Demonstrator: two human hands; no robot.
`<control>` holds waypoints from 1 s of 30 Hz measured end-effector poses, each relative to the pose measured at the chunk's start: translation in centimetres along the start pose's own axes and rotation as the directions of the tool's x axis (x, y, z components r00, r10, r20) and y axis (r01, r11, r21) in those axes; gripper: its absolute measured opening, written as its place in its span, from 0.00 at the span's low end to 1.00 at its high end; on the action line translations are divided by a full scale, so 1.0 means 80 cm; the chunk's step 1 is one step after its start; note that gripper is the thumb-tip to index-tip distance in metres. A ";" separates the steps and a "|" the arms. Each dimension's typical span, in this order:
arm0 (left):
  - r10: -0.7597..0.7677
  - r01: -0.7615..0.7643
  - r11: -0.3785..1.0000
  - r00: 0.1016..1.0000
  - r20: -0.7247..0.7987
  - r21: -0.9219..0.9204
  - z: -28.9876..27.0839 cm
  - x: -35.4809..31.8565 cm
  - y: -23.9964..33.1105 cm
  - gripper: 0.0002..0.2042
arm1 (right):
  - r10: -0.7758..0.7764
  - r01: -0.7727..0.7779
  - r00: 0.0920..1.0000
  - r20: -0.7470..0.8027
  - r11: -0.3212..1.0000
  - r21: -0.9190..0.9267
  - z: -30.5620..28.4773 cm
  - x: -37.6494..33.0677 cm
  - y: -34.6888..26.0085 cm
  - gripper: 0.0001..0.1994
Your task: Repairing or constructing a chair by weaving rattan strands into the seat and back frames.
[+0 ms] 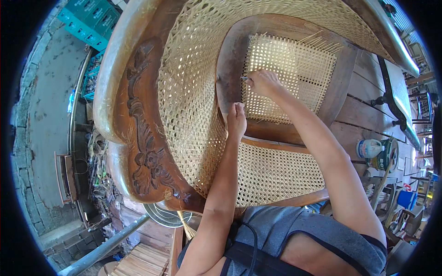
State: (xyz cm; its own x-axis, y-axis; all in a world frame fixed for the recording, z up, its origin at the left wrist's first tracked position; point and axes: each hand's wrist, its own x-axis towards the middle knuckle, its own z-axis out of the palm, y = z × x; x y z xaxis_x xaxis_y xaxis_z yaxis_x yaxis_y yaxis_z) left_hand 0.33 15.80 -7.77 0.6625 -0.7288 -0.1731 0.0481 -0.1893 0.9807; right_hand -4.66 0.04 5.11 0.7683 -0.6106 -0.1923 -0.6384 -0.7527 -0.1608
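Note:
A carved wooden chair (152,133) with woven cane panels fills the middle. Its seat frame (229,50) carries a cane mesh (281,55) with loose strand ends (322,43) sticking out along the far edge. Over the mesh's left side, my right hand (264,83) is closed around a thin metal-looking tool (245,78), whose tip points left toward the frame. My left hand (237,120) is closed at the near left of the seat frame, fingertips pressed together. Whatever it pinches is too small to make out. A dark gap (311,81) shows in the mesh's right part.
Teal crates (90,20) are stacked at the far left. A metal basin (163,216) with a cane bundle (186,225) sits below the chair. On the right stand a white jug (369,148) and a dark bench (398,101). A metal pipe (108,244) crosses the lower left.

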 end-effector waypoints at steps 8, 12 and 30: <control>0.073 -0.073 0.997 0.997 0.030 0.004 -0.002 0.006 -0.028 0.12 | -0.012 0.013 1.000 0.024 0.999 -0.050 -0.004 0.013 -0.005 0.08; 0.181 -0.181 0.981 0.983 0.000 0.068 0.000 0.003 -0.013 0.12 | 0.007 -0.006 0.999 0.037 1.000 -0.026 -0.002 0.012 -0.002 0.08; 0.385 -0.345 0.882 0.921 0.067 -0.321 0.014 -0.017 0.071 0.10 | 0.155 -0.129 0.988 -0.018 0.878 0.461 -0.024 -0.148 0.041 0.19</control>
State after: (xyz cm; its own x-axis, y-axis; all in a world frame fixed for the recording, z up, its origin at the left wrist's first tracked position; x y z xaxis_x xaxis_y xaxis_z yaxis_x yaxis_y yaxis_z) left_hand -1.13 14.99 -2.04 0.5785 -0.7877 0.2118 0.0533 0.2956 0.9538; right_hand -15.76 4.30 8.73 0.6608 -0.7240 -0.1977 -0.6814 -0.4683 -0.5625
